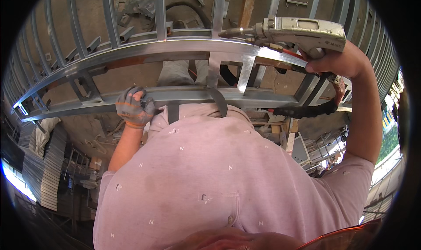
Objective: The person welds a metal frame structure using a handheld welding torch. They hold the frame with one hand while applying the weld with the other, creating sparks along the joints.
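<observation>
My right hand (346,61), bare, is wrapped round the grip of a silver handheld welding gun (309,29). The gun's narrow nozzle points left. Its tip is close above the upper rail (188,45) of a shiny metal frame, beside the foot of an upright bar (218,13); whether it touches cannot be seen. From the gun a dark sleeved cable (313,109) loops down past the near rail. My left hand (135,107), in a grey glove with orange stripes, is curled over the near rail (175,95) of the frame. Some of its fingertips show bare.
Many parallel metal bars (76,22) run away from the upper rail. Short cross pieces (245,74) join the two rails. Metal offcuts (140,6) lie on the floor beyond. Corrugated sheets (44,171) stand at lower left, and wood pieces (289,131) lie behind the near rail.
</observation>
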`<state>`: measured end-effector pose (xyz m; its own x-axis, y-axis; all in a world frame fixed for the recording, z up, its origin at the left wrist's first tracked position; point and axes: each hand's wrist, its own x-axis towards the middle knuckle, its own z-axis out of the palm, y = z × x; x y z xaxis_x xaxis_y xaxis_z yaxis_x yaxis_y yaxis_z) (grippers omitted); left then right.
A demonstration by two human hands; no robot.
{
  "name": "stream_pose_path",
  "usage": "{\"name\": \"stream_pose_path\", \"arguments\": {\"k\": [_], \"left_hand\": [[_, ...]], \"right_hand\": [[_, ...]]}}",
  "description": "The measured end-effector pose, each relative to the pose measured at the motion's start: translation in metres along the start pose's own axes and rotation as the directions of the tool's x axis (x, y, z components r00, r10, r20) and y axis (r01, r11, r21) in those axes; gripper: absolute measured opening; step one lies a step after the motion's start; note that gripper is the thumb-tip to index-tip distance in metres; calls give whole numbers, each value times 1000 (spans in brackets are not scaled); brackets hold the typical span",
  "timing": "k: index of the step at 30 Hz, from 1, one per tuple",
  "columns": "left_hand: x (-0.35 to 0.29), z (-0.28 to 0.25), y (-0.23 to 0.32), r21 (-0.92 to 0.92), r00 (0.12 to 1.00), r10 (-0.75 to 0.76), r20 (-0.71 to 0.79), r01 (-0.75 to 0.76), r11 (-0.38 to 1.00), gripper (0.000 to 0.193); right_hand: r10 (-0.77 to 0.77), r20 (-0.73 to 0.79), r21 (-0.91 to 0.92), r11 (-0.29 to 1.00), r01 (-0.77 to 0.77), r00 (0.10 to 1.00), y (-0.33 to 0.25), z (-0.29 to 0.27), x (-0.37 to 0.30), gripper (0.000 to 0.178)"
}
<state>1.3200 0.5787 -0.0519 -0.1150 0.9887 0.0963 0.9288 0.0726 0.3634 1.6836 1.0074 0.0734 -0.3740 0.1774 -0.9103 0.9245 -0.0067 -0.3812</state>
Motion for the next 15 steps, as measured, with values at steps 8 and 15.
{"name": "stream_pose_path", "arguments": {"k": [8, 15], "left_hand": [[3, -2, 1, 12, 1000, -8, 30, 8, 1000, 22], [1, 0, -2, 4, 998, -31, 63, 30, 1000, 24]], "right_hand": [[-97, 23, -11, 995, 97, 995, 12, 0, 11, 54], [7, 60, -45, 999, -4, 998, -4, -4, 12, 55]]}}
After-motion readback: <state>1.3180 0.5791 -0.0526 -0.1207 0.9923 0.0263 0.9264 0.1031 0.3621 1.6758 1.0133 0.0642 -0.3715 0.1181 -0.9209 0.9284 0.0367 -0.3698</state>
